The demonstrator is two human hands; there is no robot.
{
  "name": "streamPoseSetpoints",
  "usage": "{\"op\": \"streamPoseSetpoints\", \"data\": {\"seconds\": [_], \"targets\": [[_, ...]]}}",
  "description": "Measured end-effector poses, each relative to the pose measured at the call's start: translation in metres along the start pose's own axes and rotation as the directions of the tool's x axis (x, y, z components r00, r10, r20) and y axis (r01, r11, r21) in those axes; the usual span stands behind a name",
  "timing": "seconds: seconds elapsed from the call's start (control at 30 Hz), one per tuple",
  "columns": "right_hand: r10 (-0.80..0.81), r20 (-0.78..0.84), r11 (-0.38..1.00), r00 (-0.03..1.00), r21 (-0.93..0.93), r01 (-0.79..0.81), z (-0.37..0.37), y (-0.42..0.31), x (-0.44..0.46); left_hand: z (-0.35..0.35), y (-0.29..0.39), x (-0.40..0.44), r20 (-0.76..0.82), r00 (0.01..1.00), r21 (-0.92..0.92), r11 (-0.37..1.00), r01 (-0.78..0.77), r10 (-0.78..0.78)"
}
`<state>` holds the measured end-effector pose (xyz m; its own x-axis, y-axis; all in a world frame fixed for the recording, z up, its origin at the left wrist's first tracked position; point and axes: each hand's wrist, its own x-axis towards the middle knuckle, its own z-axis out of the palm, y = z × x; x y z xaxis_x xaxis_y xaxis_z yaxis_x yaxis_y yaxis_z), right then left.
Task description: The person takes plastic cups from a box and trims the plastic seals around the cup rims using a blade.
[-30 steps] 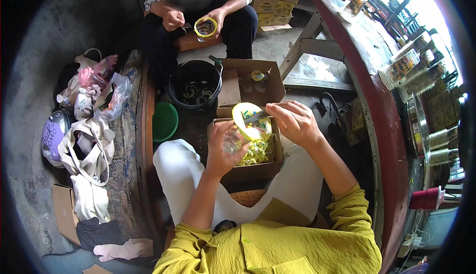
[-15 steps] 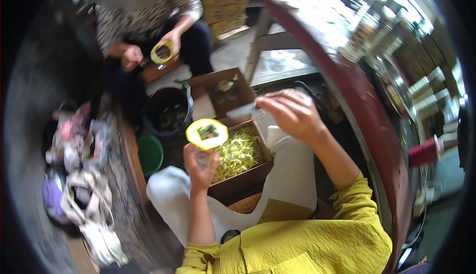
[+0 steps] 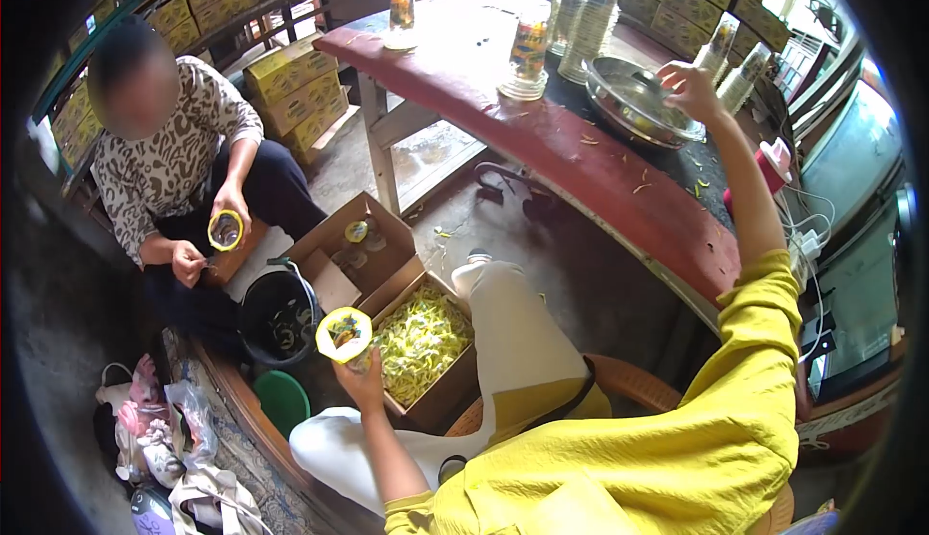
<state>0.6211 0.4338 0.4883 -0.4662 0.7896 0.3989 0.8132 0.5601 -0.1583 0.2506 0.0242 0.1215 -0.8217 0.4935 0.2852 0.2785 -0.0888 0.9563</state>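
Observation:
My left hand [image 3: 358,380] is wrapped round a clear plastic cup with a yellow rim [image 3: 341,349], its mouth turned toward me and some coloured print showing. Just beyond it, a cardboard box [image 3: 447,392] holds a heap of thin yellow-green strips [image 3: 418,337]. Across the red-edged table, my right hand [image 3: 689,93] is raised over the right side of a round steel pan [image 3: 602,100], fingers apart and bent. I see nothing in it. Whether the fingers touch the pan's rim or the stacked cups behind cannot be made out.
Stacked printed cups [image 3: 528,49] stand on the table [image 3: 619,192]. Left of me are a black bucket [image 3: 254,317], a green basin [image 3: 282,401] and bags [image 3: 198,424]. Opposite, a person [image 3: 179,158] holds another yellow-rimmed cup [image 3: 225,230]. A second box [image 3: 387,221] contains cups.
My right hand has gone from above the strips, where it held something translucent, up and right to the pan. The view has swung toward the table. My left hand keeps the cup.

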Motion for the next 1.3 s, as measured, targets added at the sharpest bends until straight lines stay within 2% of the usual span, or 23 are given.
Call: {"op": "streamPoseSetpoints", "data": {"seconds": [0.1,0.2,0.23,0.33,0.37,0.47,0.5,0.53,0.6,0.63,0.67,0.8,0.87,0.93,0.97,1.07,1.1,1.17,1.2,1.27,1.3], "targets": [[0.137,0.121,0.99,0.983,0.01,-0.139,0.026,0.023,0.02,-0.002,-0.008,0.003,-0.015,0.999,0.043,0.999,-0.03,0.031],[0.186,0.35,0.975,0.918,0.05,-0.217,0.04,0.035,0.032,-0.003,-0.01,0.002,-0.008,1.0,0.092,0.996,-0.014,0.014],[0.164,0.38,0.984,0.91,0.002,-0.178,0.046,0.045,0.037,-0.003,-0.008,0.0,-0.006,1.0,0.115,0.993,-0.007,0.007],[0.175,0.443,0.978,0.879,0.021,-0.205,0.058,0.062,0.043,-0.001,0.001,-0.003,0.028,0.998,0.209,0.976,-0.063,0.059],[0.202,0.489,0.971,0.848,0.011,-0.238,0.06,0.066,0.044,0.0,-0.001,-0.004,0.042,0.998,0.184,0.982,-0.051,0.044],[0.241,0.497,0.97,0.834,-0.095,-0.224,0.065,0.066,0.045,0.002,-0.009,-0.005,0.058,0.997,0.179,0.982,-0.054,0.045],[0.214,0.444,0.977,0.87,-0.098,-0.19,0.065,0.059,0.042,0.004,-0.002,-0.005,0.061,0.997,0.175,0.983,-0.049,0.039],[0.21,0.459,0.978,0.863,-0.111,-0.179,0.059,0.053,0.042,0.004,-0.001,-0.006,0.066,0.997,0.172,0.984,-0.046,0.035],[0.206,0.485,0.978,0.85,-0.138,-0.158,0.042,0.043,0.042,0.006,0.0,-0.005,0.076,0.997,0.162,0.986,-0.043,0.031],[0.148,0.474,0.98,0.868,-0.185,-0.066,0.039,0.046,0.049,0.006,-0.001,-0.005,0.079,0.996,0.158,0.986,-0.045,0.033],[0.19,0.473,0.979,0.86,-0.156,-0.131,0.028,0.04,0.052,0.006,-0.002,-0.005,0.08,0.996,0.156,0.987,-0.046,0.033],[0.12,0.471,0.971,0.874,-0.239,-0.005,-0.012,0.02,0.07,0.007,-0.001,-0.005,0.083,0.996,0.147,0.988,-0.047,0.035],[0.137,0.457,0.954,0.879,-0.299,0.006,-0.025,0.012,0.076,0.008,-0.001,-0.006,0.08,0.996,0.138,0.989,-0.046,0.036],[0.109,0.441,0.927,0.891,-0.368,0.069,-0.027,0.008,0.077,0.009,0.002,-0.007,0.093,0.995,0.151,0.987,-0.057,0.043],[0.015,0.442,0.881,0.897,-0.43,0.197,-0.016,0.016,0.08,0.009,0.002,-0.007,0.112,0.993,0.149,0.987,-0.065,0.049],[-0.097,0.285,0.889,0.954,-0.407,0.212,0.003,0.035,0.083,0.008,0.003,-0.007,0.14,0.989,0.094,0.994,-0.05,0.036],[0.035,0.297,0.922,0.954,-0.378,0.083,-0.002,0.004,0.065,0.009,0.001,-0.007,0.139,0.99,0.114,0.992,-0.052,0.036],[-0.036,0.192,0.897,0.981,-0.426,0.116,0.003,0.018,0.066,0.007,0.002,-0.006,0.149,0.986,0.175,0.979,-0.102,0.076],[-0.078,0.145,0.885,0.986,-0.446,0.136,0.007,0.027,0.066,0.007,0.008,-0.007,0.152,0.988,0.147,0.987,-0.061,0.039],[-0.057,0.252,0.933,0.966,-0.33,0.141,0.001,0.028,0.065,0.008,0.009,-0.007,0.119,0.992,0.136,0.989,-0.059,0.043],[-0.093,0.213,0.929,0.973,-0.332,0.161,0.008,0.038,0.064,0.006,0.005,-0.008,0.125,0.991,0.17,0.983,-0.074,0.053]]}}
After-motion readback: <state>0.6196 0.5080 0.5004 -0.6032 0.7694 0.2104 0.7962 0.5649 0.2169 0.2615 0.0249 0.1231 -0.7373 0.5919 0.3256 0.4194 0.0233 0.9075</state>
